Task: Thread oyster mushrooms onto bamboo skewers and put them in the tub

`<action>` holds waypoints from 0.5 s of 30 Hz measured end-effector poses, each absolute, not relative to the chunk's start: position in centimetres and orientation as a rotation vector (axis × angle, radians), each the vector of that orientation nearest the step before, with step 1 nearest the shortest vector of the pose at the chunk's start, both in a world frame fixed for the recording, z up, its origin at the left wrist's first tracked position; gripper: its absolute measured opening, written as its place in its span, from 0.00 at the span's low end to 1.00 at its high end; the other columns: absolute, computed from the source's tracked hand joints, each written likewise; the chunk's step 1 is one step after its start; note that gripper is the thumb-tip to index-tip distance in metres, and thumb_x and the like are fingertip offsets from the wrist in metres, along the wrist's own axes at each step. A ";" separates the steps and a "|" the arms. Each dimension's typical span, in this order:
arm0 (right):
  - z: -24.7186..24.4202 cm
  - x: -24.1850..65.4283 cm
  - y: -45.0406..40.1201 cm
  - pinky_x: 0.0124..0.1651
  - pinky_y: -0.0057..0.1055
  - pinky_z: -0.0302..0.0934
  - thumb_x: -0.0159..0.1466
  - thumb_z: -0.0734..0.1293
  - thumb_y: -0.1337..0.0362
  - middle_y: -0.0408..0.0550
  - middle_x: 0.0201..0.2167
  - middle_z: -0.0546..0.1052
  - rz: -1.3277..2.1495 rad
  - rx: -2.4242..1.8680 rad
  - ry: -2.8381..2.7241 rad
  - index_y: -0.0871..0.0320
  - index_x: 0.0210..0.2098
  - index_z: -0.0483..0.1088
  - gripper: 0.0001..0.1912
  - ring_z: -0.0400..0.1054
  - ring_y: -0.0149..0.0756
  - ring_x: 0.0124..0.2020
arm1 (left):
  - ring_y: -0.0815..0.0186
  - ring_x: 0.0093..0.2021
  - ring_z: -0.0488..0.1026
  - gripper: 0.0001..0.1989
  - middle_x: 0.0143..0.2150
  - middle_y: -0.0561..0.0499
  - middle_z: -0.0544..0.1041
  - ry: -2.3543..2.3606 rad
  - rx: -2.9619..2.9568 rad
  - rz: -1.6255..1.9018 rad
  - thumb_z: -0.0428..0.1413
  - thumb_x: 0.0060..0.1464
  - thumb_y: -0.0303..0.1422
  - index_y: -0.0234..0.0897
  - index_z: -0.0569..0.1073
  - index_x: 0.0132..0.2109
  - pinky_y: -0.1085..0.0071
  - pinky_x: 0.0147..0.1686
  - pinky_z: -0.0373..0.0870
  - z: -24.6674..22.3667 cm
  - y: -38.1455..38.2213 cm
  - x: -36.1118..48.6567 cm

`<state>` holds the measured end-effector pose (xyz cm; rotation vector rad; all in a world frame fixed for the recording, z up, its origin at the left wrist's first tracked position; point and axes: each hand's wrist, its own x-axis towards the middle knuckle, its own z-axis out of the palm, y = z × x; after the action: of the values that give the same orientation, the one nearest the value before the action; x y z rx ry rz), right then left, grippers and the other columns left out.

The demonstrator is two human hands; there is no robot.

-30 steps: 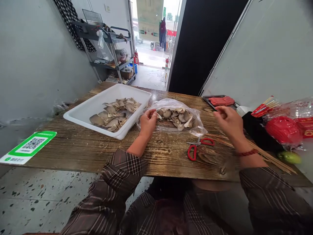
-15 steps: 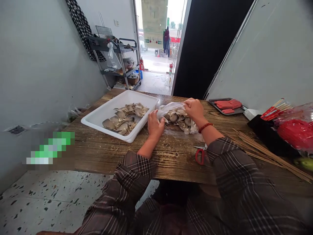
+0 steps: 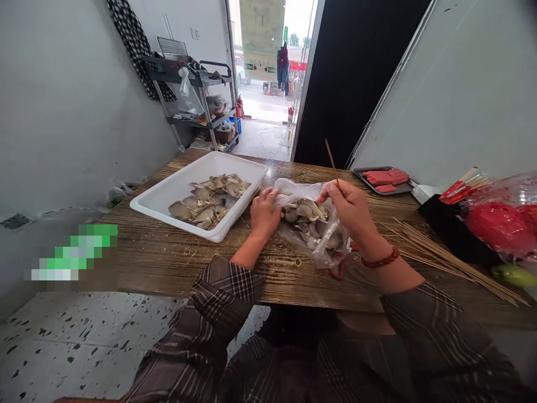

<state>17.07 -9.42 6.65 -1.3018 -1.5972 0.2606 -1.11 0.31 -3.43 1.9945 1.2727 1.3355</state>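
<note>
A clear plastic bag (image 3: 329,243) full of grey oyster mushrooms (image 3: 309,219) lies open on the wooden table (image 3: 168,266). My left hand (image 3: 265,214) grips the bag's left edge. At the upper right of the bag, my right hand (image 3: 347,204) pinches its rim, and a thin dark stick (image 3: 330,154) rises from those fingers. To the left, a white tray (image 3: 145,208) holds skewered mushrooms (image 3: 205,202). Red-handled scissors (image 3: 337,272) lie partly under the bag's near corner.
Bamboo skewers (image 3: 453,256) lie at the right, beside a black box (image 3: 455,232) with red-wrapped sticks. Behind them are a dark tray of pink meat (image 3: 386,178) and a red bag (image 3: 501,226). A shelf cart (image 3: 197,84) stands beyond the table.
The bag's mouth has been spread wider and its near side has come toward me, over the scissors. My right hand has moved right and nearer, and a stick now shows in it.
</note>
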 end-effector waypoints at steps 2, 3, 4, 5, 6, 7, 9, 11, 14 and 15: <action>6.2 17.6 -9.0 0.37 0.31 0.60 0.69 0.57 0.55 0.43 0.24 0.75 0.246 -1.299 -1.544 0.55 0.29 0.68 0.18 0.68 0.34 0.28 | 0.56 0.49 0.70 0.08 0.44 0.46 0.78 1.181 1.910 1.316 0.54 0.53 0.30 0.39 0.76 0.39 0.61 0.54 0.62 -3.4 0.4 -1.0; 5.8 18.0 -8.7 0.37 0.31 0.60 0.69 0.57 0.55 0.43 0.23 0.74 0.227 -1.309 -1.535 0.55 0.29 0.68 0.17 0.67 0.34 0.27 | 0.59 0.43 0.71 0.06 0.36 0.48 0.77 1.144 1.818 1.315 0.53 0.54 0.31 0.39 0.76 0.34 0.64 0.49 0.65 -3.4 0.4 -1.0; 5.4 18.4 -8.4 0.35 0.30 0.59 0.69 0.57 0.55 0.42 0.21 0.73 0.202 -1.332 -1.540 0.55 0.29 0.68 0.17 0.66 0.34 0.26 | 0.61 0.38 0.70 0.08 0.30 0.50 0.74 1.112 1.695 1.324 0.52 0.55 0.32 0.39 0.74 0.31 0.68 0.44 0.66 -3.3 0.4 -0.9; 5.1 18.9 -8.1 0.34 0.30 0.58 0.68 0.57 0.55 0.42 0.21 0.72 0.170 -1.371 -1.556 0.55 0.29 0.68 0.17 0.65 0.33 0.25 | 0.64 0.34 0.69 0.09 0.26 0.52 0.72 1.079 1.560 1.333 0.52 0.55 0.33 0.38 0.72 0.29 0.70 0.38 0.66 -3.2 0.4 -0.9; 4.7 19.4 -7.9 0.32 0.30 0.57 0.68 0.58 0.55 0.42 0.20 0.72 0.137 -1.423 -1.576 0.55 0.29 0.69 0.17 0.65 0.33 0.24 | 0.66 0.31 0.67 0.09 0.24 0.53 0.70 1.041 1.430 1.339 0.51 0.55 0.34 0.38 0.71 0.28 0.73 0.34 0.64 -3.0 0.3 -0.8; 4.3 19.9 -7.7 0.30 0.29 0.55 0.67 0.58 0.55 0.42 0.20 0.71 0.104 -1.482 -1.595 0.56 0.29 0.70 0.17 0.64 0.33 0.24 | 0.68 0.28 0.65 0.10 0.23 0.54 0.68 1.002 1.320 1.342 0.51 0.55 0.33 0.38 0.69 0.27 0.74 0.31 0.62 -2.9 0.3 -0.7; 3.9 20.6 -7.7 0.29 0.30 0.54 0.67 0.59 0.54 0.43 0.21 0.73 0.045 -1.593 -1.641 0.56 0.31 0.72 0.17 0.64 0.34 0.24 | 0.70 0.24 0.60 0.11 0.20 0.55 0.65 0.938 1.187 1.335 0.50 0.53 0.32 0.37 0.65 0.24 0.76 0.27 0.58 -2.7 0.1 -0.7; 3.8 21.1 -8.1 0.31 0.30 0.55 0.66 0.60 0.53 0.45 0.26 0.76 -0.015 -1.657 -1.706 0.56 0.37 0.74 0.16 0.67 0.36 0.27 | 0.72 0.22 0.57 0.12 0.18 0.56 0.62 0.909 1.141 1.330 0.50 0.51 0.29 0.38 0.61 0.21 0.76 0.24 0.55 -2.6 0.0 -0.6; 4.5 21.3 -9.7 0.35 0.32 0.59 0.64 0.63 0.54 0.50 0.36 0.78 -0.145 -1.666 -1.794 0.56 0.50 0.74 0.19 0.68 0.38 0.32 | 0.73 0.20 0.56 0.11 0.17 0.56 0.60 0.912 1.075 1.327 0.50 0.48 0.26 0.38 0.60 0.20 0.75 0.22 0.54 -2.6 0.1 -0.6; 4.7 21.4 -10.6 0.36 0.33 0.60 0.64 0.64 0.53 0.51 0.38 0.78 -0.194 -1.668 -1.795 0.56 0.53 0.72 0.21 0.68 0.39 0.32 | 0.73 0.20 0.56 0.11 0.18 0.56 0.61 0.909 1.050 1.322 0.50 0.48 0.26 0.37 0.61 0.20 0.76 0.22 0.54 -2.6 0.1 -0.6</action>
<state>21.35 -10.55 4.71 -1.6675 -1.7950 -0.1935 -0.63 0.11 -2.56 1.0498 0.9087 1.3215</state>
